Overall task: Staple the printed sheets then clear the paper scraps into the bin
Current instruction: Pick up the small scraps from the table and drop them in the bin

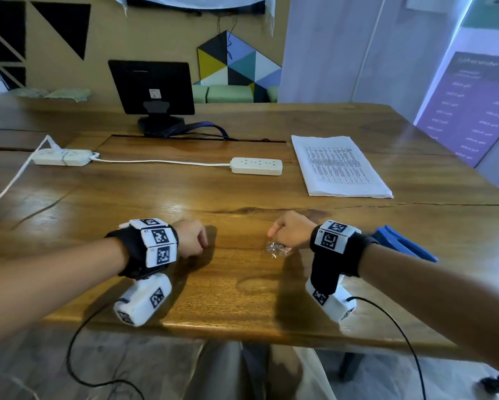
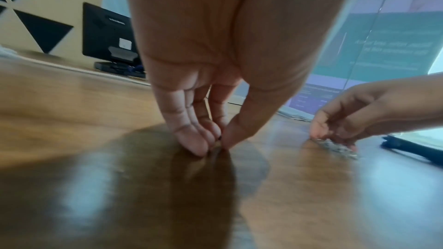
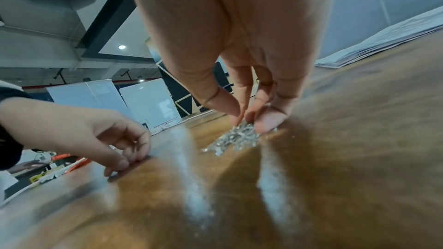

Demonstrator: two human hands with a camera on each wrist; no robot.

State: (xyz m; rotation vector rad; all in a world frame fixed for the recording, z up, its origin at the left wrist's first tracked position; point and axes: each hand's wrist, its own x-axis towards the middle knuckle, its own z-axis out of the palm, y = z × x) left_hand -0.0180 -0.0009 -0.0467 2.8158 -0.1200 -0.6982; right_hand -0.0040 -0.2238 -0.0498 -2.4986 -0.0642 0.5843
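Glossy wooden bench (image 1: 184, 197), brown grain with a dark crack running across beyond the fingers. Small glittering heap of silvery scraps (image 1: 275, 250), jagged and shiny, right under the right hand (image 1: 290, 230); whether foil, paper or metal, cannot tell. Right fingers (image 3: 271, 118) bunched downward, thumb pressed toward the fingertips, pinching at the top of the heap. Wrist raised, back of the hand up.

Left hand (image 1: 192, 236) well apart from the heap, knuckles up, fingers (image 2: 191, 139) pressed together with the thumb tip, nipping something tiny and dark at the bench surface; too small to name.

Flat stack of printed sheets (image 1: 340, 166), white, edges squared, dense rows of small print too blurred to read, far beyond the right fingers and a little to the right. Blue plastic wedge-shaped stapler (image 1: 404, 243) behind the right wrist, partly hidden by the strap.

Both wrists wrapped in black straps with white blocks bearing black-and-white square codes.

Further out past the fingers: two cream power strips (image 1: 257, 166) joined by a white cord, and the black back of a monitor (image 1: 151, 88) with a small white sticker, unreadable. Purple poster (image 1: 470, 111) at right, text mirrored and illegible.
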